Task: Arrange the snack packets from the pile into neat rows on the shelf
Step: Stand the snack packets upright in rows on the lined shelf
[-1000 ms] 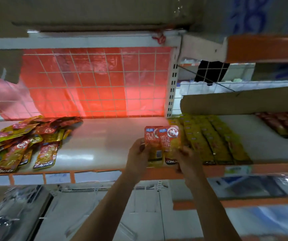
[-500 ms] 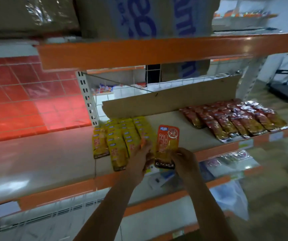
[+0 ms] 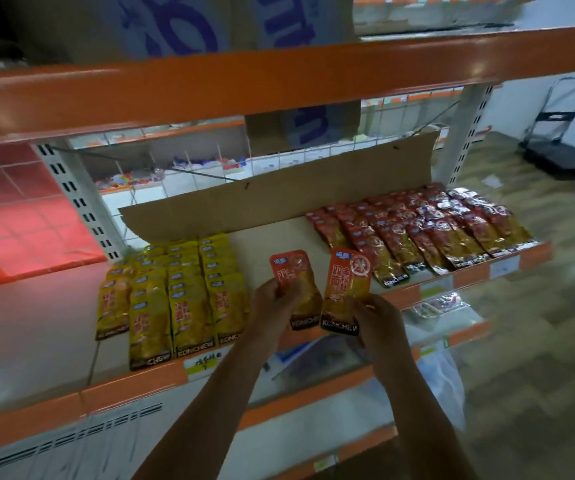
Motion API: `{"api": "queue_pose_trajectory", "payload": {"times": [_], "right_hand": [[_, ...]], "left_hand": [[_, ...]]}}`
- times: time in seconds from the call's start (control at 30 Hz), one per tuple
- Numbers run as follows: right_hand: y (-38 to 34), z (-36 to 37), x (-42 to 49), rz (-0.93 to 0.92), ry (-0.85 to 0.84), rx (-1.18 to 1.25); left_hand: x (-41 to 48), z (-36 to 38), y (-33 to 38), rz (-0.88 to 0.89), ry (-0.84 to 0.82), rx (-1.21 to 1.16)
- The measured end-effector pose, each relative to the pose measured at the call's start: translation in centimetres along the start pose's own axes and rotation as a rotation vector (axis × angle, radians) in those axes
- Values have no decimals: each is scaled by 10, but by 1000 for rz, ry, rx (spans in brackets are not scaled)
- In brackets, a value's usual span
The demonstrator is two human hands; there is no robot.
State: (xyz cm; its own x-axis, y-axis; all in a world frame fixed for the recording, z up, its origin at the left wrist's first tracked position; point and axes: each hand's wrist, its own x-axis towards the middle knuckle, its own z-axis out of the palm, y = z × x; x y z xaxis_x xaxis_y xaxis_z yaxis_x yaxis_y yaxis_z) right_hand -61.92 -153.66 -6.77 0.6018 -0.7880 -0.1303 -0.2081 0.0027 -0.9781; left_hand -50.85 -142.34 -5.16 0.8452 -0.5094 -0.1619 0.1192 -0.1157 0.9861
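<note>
My left hand point(image 3: 272, 303) grips the left packet point(image 3: 293, 271) by its lower half, fingers curled across the front. My right hand point(image 3: 378, 320) pinches the right packet point(image 3: 348, 282) near its bottom right corner, thumb on the face. Each hand grasps one packet.

Both packets are orange with a black band reading KONCHEW at the bottom. They stand nearly upright, facing me, with the long axis running from the black band near my wrists up to the orange top. The left one leans a little left at the top and the right one a little right. They fan apart above and come close together at the bands.

I am holding them at the front edge of the shelf point(image 3: 36, 323), over the bare gap between two blocks of stock. To the left lie the yellow packets point(image 3: 182, 289) in four overlapping rows. Their long axes run front to back and their black bands face the orange lip. To the right the red packets point(image 3: 417, 233) lie the same way in their own rows, angled slightly in this wide view.

A cardboard strip point(image 3: 279, 199) stands along the back behind both blocks. A price label point(image 3: 203, 363) sits on the lip below the yellow rows. A trolley point(image 3: 556, 133) stands on the floor at far right.
</note>
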Motion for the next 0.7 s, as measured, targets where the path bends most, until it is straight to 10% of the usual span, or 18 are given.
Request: {"api": "queue_pose_trajectory", "payload": {"times": [0.7], "right_hand": [[-6,-37,134,-33,175,-18]], "left_hand": [[142,88,-10,40,139,407]]}}
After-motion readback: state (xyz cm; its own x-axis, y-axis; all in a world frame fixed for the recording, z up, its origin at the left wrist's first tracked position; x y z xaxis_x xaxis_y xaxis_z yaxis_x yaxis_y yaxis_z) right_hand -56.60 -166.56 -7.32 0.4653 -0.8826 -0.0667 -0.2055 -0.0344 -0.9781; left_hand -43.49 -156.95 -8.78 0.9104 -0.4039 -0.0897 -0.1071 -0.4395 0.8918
